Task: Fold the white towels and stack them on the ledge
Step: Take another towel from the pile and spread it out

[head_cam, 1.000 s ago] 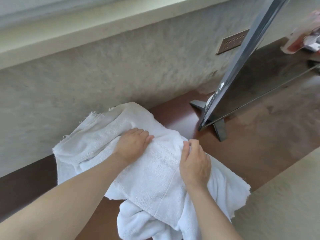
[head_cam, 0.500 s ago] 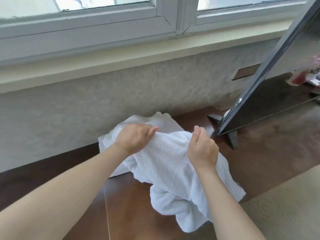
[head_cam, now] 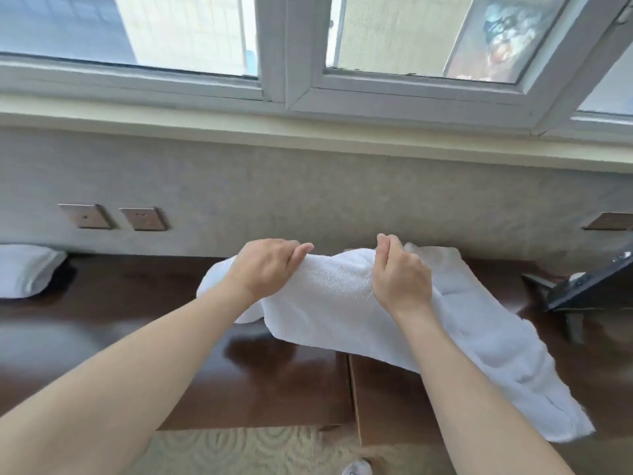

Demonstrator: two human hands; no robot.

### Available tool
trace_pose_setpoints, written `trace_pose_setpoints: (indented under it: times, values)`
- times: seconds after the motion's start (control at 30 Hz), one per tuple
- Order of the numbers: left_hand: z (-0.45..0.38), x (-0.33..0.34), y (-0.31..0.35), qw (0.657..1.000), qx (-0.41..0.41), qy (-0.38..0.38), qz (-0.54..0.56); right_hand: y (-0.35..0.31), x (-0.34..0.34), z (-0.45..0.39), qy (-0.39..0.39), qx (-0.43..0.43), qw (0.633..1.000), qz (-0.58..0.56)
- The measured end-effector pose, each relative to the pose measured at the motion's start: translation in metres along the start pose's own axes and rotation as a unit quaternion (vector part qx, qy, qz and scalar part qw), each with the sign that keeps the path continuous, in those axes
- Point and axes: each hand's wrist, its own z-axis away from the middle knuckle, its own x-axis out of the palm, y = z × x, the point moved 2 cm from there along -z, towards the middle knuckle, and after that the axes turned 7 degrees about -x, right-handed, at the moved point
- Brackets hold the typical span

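A white towel (head_cam: 337, 296) is lifted off the dark wooden desk (head_cam: 120, 310), its far edge bunched between my hands and its loose end trailing down to the right over the desk's front. My left hand (head_cam: 265, 265) grips the towel's upper edge on the left. My right hand (head_cam: 399, 270) pinches the same edge on the right. More white towel (head_cam: 442, 265) lies on the desk behind my right hand. The pale window ledge (head_cam: 308, 137) runs across above the textured wall.
A white folded cloth (head_cam: 27, 270) lies at the desk's far left. Two brown wall plates (head_cam: 113, 217) sit on the wall at left. A dark screen's stand (head_cam: 589, 289) is at the right edge. Patterned carpet (head_cam: 246, 450) shows below the desk.
Both hands have lifted the towel higher off the desk and pulled it apart along its edge. The view has tilted up, so the window and ledge now show.
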Motion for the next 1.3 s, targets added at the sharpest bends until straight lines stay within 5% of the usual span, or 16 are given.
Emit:
trace_pose_setpoints:
  times: [0.27, 0.53, 0.93, 1.3]
  values:
    - [0.1, -0.056, -0.145, 0.995, -0.079, 0.03, -0.056, -0.155, 0.074, 0.024, -0.106, -0.042, 0.992, -0.061]
    - [0.15, -0.066, -0.255, 0.983, -0.149, 0.012, -0.104, -0.241, 0.173, 0.031, -0.169, -0.092, 0.978, -0.082]
    - [0.111, 0.001, -0.392, 0.968, -0.19, -0.09, -0.135, -0.275, 0.326, 0.012, -0.148, -0.102, 0.981, -0.076]
    - [0.096, 0.072, -0.457, 0.956, -0.19, -0.173, -0.143, -0.282, 0.405, 0.039, -0.218, -0.043, 0.975, 0.019]
